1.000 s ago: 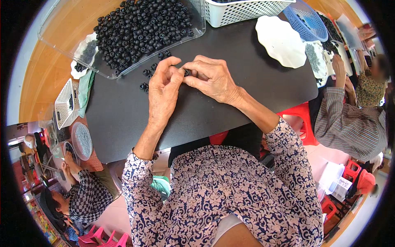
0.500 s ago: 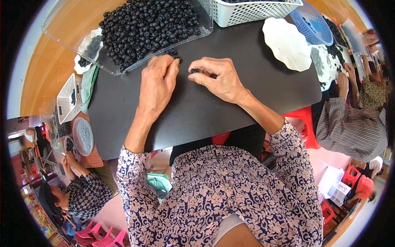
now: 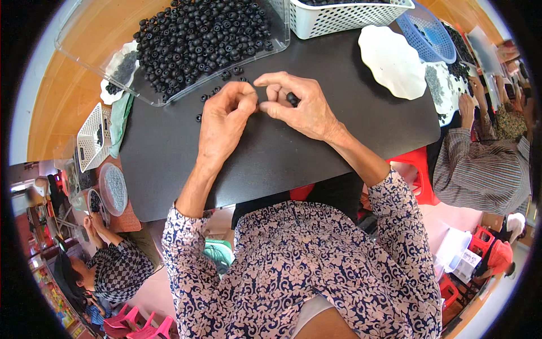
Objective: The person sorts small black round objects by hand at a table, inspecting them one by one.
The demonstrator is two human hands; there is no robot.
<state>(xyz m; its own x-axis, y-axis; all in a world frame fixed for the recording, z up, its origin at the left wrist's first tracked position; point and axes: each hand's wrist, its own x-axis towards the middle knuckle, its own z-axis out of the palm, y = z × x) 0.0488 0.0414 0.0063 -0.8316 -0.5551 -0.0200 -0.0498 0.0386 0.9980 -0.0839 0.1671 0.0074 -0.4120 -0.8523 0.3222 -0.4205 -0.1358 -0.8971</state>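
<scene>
Worktop (image 3: 367, 124) spreads below the tub (image 3: 276, 47), whose top is cut off. Right hand (image 3: 307, 110) holds a ball (image 3: 292, 99); left hand (image 3: 227, 120) hides its grip.

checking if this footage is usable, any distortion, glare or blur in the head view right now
Head view: fisheye bends the front edge of the black table and the corners go black; the white plate looks very bright, a dark shadow beside it; the left hand and right hand read clearly, but the black ball in the latter shows little detail.

Pieces (image 3: 203, 45) in tub (image 3: 142, 87) — left, plate (image 3: 392, 62) right
</scene>
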